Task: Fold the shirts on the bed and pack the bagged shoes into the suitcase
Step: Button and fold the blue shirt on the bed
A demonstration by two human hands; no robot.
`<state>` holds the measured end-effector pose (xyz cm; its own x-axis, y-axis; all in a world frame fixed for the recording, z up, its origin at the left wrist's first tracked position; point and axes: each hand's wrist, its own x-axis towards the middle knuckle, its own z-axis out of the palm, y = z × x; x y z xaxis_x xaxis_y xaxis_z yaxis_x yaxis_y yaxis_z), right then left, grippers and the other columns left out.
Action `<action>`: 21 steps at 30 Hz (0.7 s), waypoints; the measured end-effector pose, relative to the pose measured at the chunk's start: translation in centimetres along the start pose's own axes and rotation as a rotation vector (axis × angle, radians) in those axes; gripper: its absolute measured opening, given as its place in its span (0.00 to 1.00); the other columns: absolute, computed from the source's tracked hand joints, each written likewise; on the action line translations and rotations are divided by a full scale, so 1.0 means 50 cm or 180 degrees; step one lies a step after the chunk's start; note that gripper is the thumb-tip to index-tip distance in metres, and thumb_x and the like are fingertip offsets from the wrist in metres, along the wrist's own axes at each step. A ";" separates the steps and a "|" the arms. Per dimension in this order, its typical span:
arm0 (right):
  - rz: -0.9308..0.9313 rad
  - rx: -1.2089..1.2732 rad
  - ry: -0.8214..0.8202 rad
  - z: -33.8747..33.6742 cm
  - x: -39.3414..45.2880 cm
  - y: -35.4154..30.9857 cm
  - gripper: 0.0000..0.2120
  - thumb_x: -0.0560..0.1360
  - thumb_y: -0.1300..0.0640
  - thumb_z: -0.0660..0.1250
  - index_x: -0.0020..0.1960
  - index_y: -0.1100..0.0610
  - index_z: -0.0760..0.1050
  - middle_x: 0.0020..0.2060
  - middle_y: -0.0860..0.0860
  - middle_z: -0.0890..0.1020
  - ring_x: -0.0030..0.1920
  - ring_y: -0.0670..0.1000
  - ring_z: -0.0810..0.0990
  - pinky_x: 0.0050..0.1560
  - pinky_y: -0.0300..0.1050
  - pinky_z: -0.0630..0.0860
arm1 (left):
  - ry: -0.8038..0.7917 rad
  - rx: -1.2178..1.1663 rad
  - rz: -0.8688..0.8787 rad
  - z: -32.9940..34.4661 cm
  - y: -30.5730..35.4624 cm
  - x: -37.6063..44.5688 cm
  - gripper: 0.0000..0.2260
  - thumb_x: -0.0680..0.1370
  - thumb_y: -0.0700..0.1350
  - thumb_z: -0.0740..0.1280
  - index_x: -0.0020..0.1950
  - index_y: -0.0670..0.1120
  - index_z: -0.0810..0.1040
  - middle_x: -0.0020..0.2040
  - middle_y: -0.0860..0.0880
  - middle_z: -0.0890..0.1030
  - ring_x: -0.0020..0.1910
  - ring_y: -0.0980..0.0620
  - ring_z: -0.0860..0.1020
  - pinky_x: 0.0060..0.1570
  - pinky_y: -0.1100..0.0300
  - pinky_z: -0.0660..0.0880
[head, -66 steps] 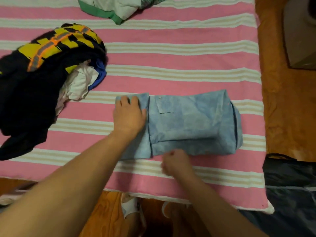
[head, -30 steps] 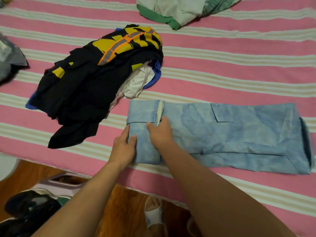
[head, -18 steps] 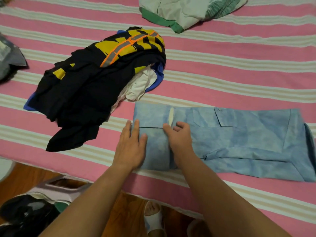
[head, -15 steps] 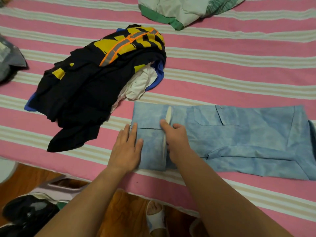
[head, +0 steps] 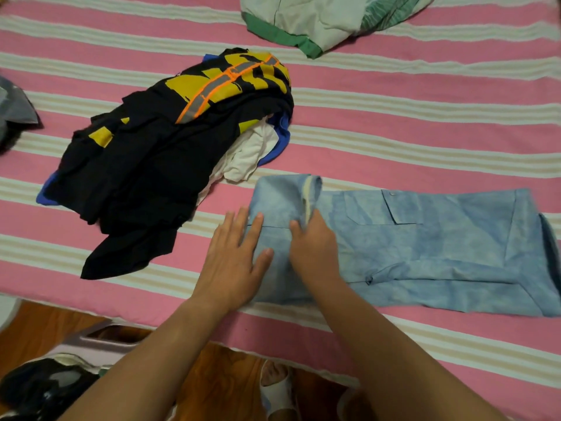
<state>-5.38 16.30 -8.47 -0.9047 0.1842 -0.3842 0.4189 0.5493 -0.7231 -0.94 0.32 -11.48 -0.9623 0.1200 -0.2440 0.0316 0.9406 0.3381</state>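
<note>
Both hands are on the light blue shirt (head: 425,247), which lies partly folded into a long strip across the near side of the bed (head: 425,95). My left hand (head: 233,262) is spread flat, fingers straight, pressing the shirt's left end down; my right hand (head: 315,247) sits just beside it, thumb and fingers pinching the turned-over edge of cloth at that end, lifting it slightly. I judge this to be the middle of folding one shirt: the sides are already in, and the end is being turned over toward the collar end on the right. Plenty is left, as far as I can see. A heap of unfolded clothes (head: 170,153), black with yellow and orange on top and white and blue beneath, lies just left of the blue shirt, and a pale green garment (head: 318,19) is bunched at the far edge of the bed. A grey bag (head: 15,113) sits at the far left edge (I cannot tell what is in it, so I cannot say it holds shoes). On the wooden floor (head: 39,323) by the bed's near side I see the rim of a pale open container (head: 100,341), possibly the suitcase, with dark items (head: 45,387) beside or in it; I cannot tell which. Nothing visibly packed yet, by my judgement.
</note>
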 end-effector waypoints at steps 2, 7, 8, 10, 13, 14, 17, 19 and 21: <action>0.0266 -0.0013 0.0176 -0.040 0.020 0.034 0.16 0.79 0.50 0.67 0.62 0.59 0.75 0.54 0.59 0.82 0.57 0.62 0.79 0.53 0.50 0.73 | -0.0110 0.0338 0.0297 -0.001 0.030 0.028 0.35 0.81 0.67 0.44 0.83 0.52 0.42 0.83 0.50 0.38 0.81 0.48 0.36 0.79 0.49 0.39; 0.1049 -0.0064 0.0219 -0.094 0.070 0.094 0.16 0.75 0.48 0.72 0.52 0.61 0.80 0.44 0.57 0.81 0.53 0.62 0.80 0.45 0.46 0.70 | -0.0557 0.0805 0.0667 0.067 0.068 0.038 0.38 0.81 0.67 0.43 0.83 0.45 0.41 0.83 0.46 0.39 0.81 0.47 0.35 0.80 0.45 0.42; 0.1043 -0.0057 0.0168 -0.093 0.074 0.099 0.15 0.76 0.48 0.72 0.50 0.60 0.80 0.42 0.55 0.80 0.51 0.62 0.81 0.44 0.46 0.70 | -0.0580 0.0811 0.0611 0.082 0.065 0.036 0.38 0.81 0.68 0.42 0.83 0.45 0.39 0.83 0.47 0.38 0.81 0.47 0.34 0.80 0.44 0.42; 0.0987 -0.0112 0.0075 -0.093 0.072 0.105 0.14 0.76 0.48 0.72 0.48 0.60 0.79 0.41 0.54 0.80 0.49 0.60 0.81 0.43 0.46 0.71 | -0.0563 0.0769 0.0526 0.104 0.056 0.038 0.38 0.80 0.69 0.41 0.83 0.47 0.37 0.82 0.48 0.36 0.80 0.47 0.33 0.80 0.44 0.43; 0.0710 -0.0575 0.0318 -0.103 0.058 0.101 0.15 0.76 0.50 0.71 0.56 0.58 0.74 0.48 0.55 0.80 0.52 0.61 0.79 0.46 0.49 0.72 | -0.0560 0.0767 0.0498 0.119 0.045 0.041 0.38 0.80 0.69 0.42 0.83 0.47 0.38 0.83 0.47 0.37 0.81 0.47 0.33 0.80 0.43 0.44; 0.0258 -0.0940 0.0678 -0.105 0.049 0.099 0.17 0.75 0.52 0.71 0.59 0.57 0.72 0.52 0.56 0.79 0.53 0.61 0.78 0.48 0.51 0.73 | -0.0498 0.0755 0.0478 0.121 0.050 0.043 0.39 0.80 0.69 0.44 0.84 0.47 0.41 0.83 0.46 0.40 0.81 0.46 0.35 0.80 0.42 0.44; -0.1586 -0.1787 0.1408 -0.078 0.023 0.070 0.22 0.75 0.56 0.68 0.68 0.59 0.72 0.64 0.60 0.75 0.64 0.63 0.73 0.62 0.58 0.72 | -0.0105 0.0632 0.0430 0.114 0.083 0.052 0.38 0.78 0.65 0.54 0.81 0.43 0.57 0.82 0.40 0.55 0.82 0.40 0.49 0.79 0.40 0.48; -0.2256 -0.2193 0.0990 -0.042 0.030 0.063 0.23 0.80 0.53 0.61 0.74 0.59 0.69 0.74 0.62 0.67 0.75 0.65 0.63 0.73 0.62 0.62 | 0.0067 0.0534 0.0411 0.118 0.095 0.062 0.36 0.78 0.63 0.56 0.80 0.43 0.60 0.81 0.39 0.57 0.81 0.39 0.51 0.78 0.37 0.51; -0.2164 -0.2483 0.0614 -0.026 0.072 0.102 0.26 0.83 0.48 0.55 0.78 0.58 0.63 0.79 0.61 0.60 0.79 0.64 0.54 0.76 0.65 0.55 | 0.0166 0.0517 0.0440 0.138 0.082 0.070 0.34 0.80 0.61 0.55 0.81 0.44 0.59 0.82 0.40 0.54 0.82 0.39 0.48 0.77 0.35 0.53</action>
<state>-6.60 20.81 -12.79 -0.9562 -0.2707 0.1111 -0.2857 0.9456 -0.1557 -2.34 6.80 -17.24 -0.9584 0.2387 -0.1566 0.2032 0.9557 0.2131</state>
